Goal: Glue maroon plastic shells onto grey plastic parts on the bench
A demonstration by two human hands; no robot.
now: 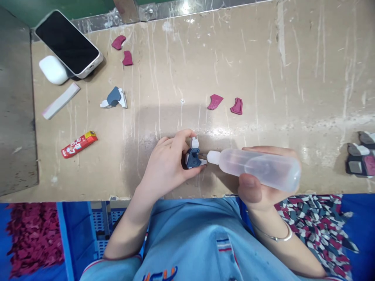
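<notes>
My left hand (171, 162) pinches a small dark-blue and white plastic part (193, 158) between thumb and fingers, close to the table's front edge. My right hand (260, 187) is wrapped round a translucent squeeze bottle (258, 166) lying on its side in the grip. Its white nozzle (213, 157) points left, with the tip right at the dark-blue part; whether it touches cannot be made out. Beyond the hands lie two loose maroon pieces, one angular (215, 102) and one with a raised rim (236, 106).
At the left are a phone (68, 45), a white case (53, 70), a pale strip (61, 101), a red packet (79, 144) and a blue-white part (115, 97). Two maroon pieces (127, 58) lie farther back. Assembled parts (361, 158) sit far right. Bins of maroon (35, 238) and mixed pieces (315, 230) stand below.
</notes>
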